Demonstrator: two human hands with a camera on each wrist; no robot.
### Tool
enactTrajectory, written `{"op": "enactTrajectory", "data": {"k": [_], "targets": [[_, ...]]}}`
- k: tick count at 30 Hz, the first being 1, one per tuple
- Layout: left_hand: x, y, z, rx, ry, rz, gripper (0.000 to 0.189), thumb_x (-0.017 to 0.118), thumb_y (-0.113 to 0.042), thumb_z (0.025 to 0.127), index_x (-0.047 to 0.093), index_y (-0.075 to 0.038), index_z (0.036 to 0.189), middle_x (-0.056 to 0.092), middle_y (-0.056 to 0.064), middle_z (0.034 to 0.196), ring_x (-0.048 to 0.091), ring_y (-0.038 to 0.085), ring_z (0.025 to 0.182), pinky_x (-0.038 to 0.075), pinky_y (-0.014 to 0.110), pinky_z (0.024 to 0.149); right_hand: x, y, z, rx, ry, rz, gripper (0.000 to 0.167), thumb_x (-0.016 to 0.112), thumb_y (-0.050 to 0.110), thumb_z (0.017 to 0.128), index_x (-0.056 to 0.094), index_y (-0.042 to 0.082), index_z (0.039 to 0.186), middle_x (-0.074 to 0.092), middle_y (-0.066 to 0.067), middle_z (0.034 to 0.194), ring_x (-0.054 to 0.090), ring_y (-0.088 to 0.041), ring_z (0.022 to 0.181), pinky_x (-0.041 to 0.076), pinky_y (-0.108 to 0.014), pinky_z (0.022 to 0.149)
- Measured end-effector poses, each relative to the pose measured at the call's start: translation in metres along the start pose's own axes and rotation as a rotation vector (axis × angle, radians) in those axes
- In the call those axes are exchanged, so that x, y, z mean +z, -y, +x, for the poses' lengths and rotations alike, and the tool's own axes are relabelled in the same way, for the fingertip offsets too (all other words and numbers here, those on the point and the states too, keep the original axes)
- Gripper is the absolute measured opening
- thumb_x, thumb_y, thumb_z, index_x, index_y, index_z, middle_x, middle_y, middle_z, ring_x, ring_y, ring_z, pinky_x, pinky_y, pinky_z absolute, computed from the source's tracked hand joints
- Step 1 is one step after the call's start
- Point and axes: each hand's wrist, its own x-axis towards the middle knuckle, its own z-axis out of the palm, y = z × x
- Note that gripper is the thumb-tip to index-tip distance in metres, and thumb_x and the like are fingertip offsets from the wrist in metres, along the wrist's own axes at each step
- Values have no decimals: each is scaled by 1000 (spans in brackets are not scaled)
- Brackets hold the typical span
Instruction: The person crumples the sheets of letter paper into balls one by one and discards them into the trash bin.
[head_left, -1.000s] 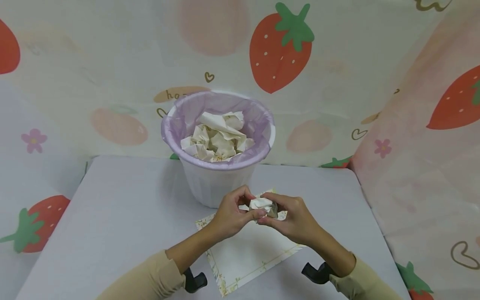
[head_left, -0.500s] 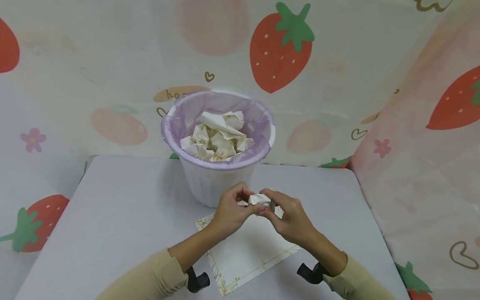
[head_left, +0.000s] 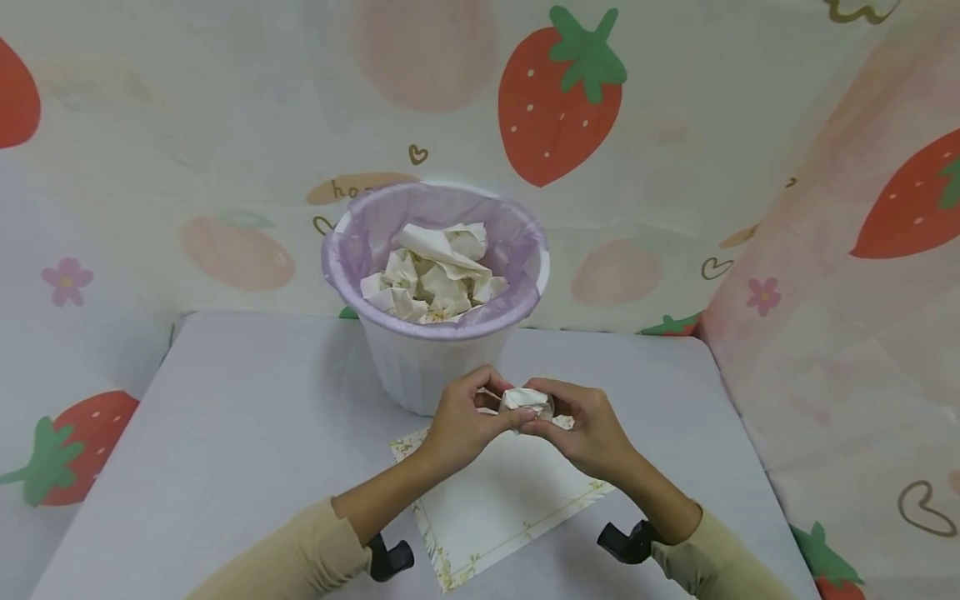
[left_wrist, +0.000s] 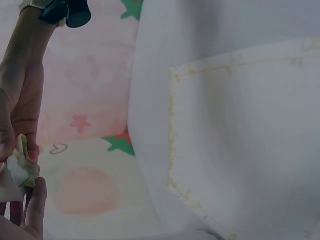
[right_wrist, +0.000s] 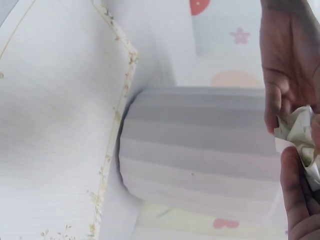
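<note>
Between both hands is a small crumpled ball of white paper (head_left: 525, 401), raised over a flat sheet. My left hand (head_left: 467, 423) grips its left side, thumb in front and fingers behind. From the right, my right hand (head_left: 588, 429) pinches the same ball between thumb and fingers. In the right wrist view the folds of the paper ball (right_wrist: 300, 132) show between the fingertips. Below lies a white sheet of paper (head_left: 502, 508) with a gold floral border, set at a slant on the table; the hands cover its far part.
Just beyond the hands stands a white ribbed bin (head_left: 420, 367) with a purple liner (head_left: 517, 242), holding several crumpled papers (head_left: 442, 267). The table (head_left: 247, 433) has a pale cover. Strawberry-print sheeting (head_left: 675, 125) rises behind and at both sides. Black wrist mounts (head_left: 390, 560) sit under the forearms.
Both hands keep hold of the paper ball and shift it slightly, while the right fingers change their position around it. The bin and the flat sheet stay put.
</note>
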Motion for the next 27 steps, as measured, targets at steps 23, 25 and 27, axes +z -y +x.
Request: {"op": "enactTrajectory", "data": {"k": [23,25,27], "targets": [[-37,-78,-12,817,26,780,43,73,-17,91,63,-7,131,59,12,138,61,26,121,56,30,90,-66,7,20,-117,-182,-74,50,79,-21,68,66,-6,114,70,-14,99,67,-11,86,56,-22,80],[-46,-82,-9,886,-13,840,38,72,-17,92,65,-6,128,59,15,138,57,31,126,52,35,97,-69,8,24,-177,-208,-143,52,82,-20,65,67,-5,112,70,-13,97,65,-11,84,54,-19,80],[-56,-84,-6,934,-52,903,35,70,-18,93,67,-5,126,58,17,138,50,36,132,44,44,107,-72,9,28,-234,-227,-215,52,84,-18,63,69,-3,111,71,-12,96,62,-12,82,50,-17,78]]}}
